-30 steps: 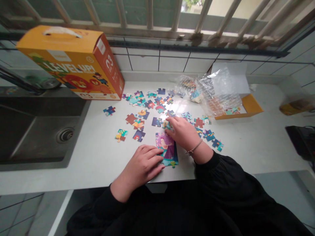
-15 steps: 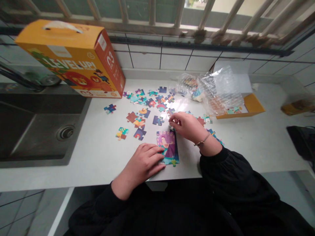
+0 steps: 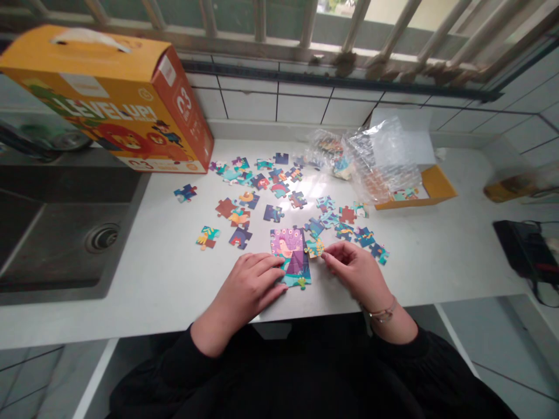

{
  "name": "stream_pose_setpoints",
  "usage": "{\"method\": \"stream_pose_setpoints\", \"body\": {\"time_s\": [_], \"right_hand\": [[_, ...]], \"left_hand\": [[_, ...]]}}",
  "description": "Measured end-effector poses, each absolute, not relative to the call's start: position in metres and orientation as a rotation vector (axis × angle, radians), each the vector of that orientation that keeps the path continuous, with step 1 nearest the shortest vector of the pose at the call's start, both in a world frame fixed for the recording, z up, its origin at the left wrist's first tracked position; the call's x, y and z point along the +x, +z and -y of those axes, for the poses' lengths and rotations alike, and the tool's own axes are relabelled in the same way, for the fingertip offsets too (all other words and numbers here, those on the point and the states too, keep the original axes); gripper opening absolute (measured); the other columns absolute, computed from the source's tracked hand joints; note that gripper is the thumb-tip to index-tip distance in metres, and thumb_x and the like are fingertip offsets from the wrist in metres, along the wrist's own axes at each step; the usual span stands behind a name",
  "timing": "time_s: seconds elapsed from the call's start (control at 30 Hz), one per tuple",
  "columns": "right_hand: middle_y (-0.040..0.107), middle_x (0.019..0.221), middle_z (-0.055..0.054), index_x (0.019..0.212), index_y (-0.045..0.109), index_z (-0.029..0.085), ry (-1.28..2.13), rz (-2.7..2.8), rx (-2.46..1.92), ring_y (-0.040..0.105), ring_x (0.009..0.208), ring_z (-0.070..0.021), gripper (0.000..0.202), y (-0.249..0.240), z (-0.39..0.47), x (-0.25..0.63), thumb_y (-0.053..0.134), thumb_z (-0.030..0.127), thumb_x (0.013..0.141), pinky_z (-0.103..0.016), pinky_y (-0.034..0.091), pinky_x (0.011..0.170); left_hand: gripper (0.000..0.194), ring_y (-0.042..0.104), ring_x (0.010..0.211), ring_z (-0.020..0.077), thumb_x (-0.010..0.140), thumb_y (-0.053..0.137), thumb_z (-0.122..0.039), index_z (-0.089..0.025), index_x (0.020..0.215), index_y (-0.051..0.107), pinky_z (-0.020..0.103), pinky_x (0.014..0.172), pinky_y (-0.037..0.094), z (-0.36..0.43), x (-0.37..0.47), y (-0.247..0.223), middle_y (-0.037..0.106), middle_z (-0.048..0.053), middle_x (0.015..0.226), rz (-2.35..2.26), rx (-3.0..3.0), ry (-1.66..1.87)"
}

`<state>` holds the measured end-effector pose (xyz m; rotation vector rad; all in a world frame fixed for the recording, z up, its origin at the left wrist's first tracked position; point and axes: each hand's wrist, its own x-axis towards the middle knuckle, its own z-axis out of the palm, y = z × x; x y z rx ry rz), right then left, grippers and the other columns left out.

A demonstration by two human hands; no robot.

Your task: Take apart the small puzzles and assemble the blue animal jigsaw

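A partly joined jigsaw puzzle (image 3: 296, 261) with a purple bird picture lies near the counter's front edge. My left hand (image 3: 253, 282) rests flat over its left side, fingers stretched out. To the right, my right hand (image 3: 356, 265) pinches a yellow-and-teal puzzle piece (image 3: 314, 248) between thumb and fingertips. That piece is at the joined picture's right edge; I cannot tell whether it touches. Just above it lies a blue puzzle piece (image 3: 313, 227). Several loose puzzle pieces (image 3: 273, 213) are spread across the counter beyond both hands.
An orange puzzle box (image 3: 109, 110) with a white handle stands at the back left, beside the sink (image 3: 56, 233). At the back right, clear plastic packaging (image 3: 384, 157) lies against an open orange box (image 3: 439, 186). A black device (image 3: 524, 250) with a cable sits far right.
My right hand has come down and toward me from above the puzzle to its right side, where it holds the yellow-and-teal piece. My left hand stays on the puzzle. The view has shifted slightly.
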<state>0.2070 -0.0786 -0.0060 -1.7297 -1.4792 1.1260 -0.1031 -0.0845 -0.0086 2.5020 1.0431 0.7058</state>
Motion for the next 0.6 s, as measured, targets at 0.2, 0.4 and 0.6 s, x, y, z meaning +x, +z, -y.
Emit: {"method": "stream_pose_setpoints", "body": {"time_s": [0.2, 0.4, 0.6], "right_hand": [[0.078, 0.078, -0.003, 0.096, 0.077, 0.025, 0.96, 1.769, -1.719, 0.072, 0.064, -0.0207, 0.019, 0.001, 0.087, 0.203, 0.075, 0.043, 0.1, -0.033, 0.055, 0.06], [0.078, 0.102, -0.008, 0.117, 0.072, 0.023, 0.612, 2.009, -1.611, 0.071, 0.074, -0.0201, 0.022, -0.001, 0.078, 0.206, 0.078, 0.036, 0.101, -0.036, 0.061, 0.071], [0.08, 0.127, -0.012, 0.125, 0.07, 0.024, 0.641, 2.209, -1.343, 0.078, 0.112, -0.0269, 0.022, -0.001, 0.077, 0.208, 0.076, 0.027, 0.104, -0.045, 0.066, 0.098]], "left_hand": [[0.014, 0.073, 0.129, 0.0292, 0.108, 0.074, -0.034, -0.024, 0.118, 0.076, 0.047, 0.107, 0.05, 0.085, -0.103, -0.01, 0.081, 0.008, 0.139, -1.045, 2.494, 0.701], [0.014, 0.073, 0.127, 0.0289, 0.107, 0.075, -0.034, -0.024, 0.117, 0.077, 0.046, 0.106, 0.051, 0.084, -0.102, -0.008, 0.081, 0.008, 0.137, -1.045, 2.505, 0.712], [0.015, 0.073, 0.128, 0.0289, 0.108, 0.074, -0.035, -0.024, 0.118, 0.077, 0.047, 0.106, 0.05, 0.085, -0.103, -0.008, 0.081, 0.008, 0.138, -1.049, 2.499, 0.699]]}}
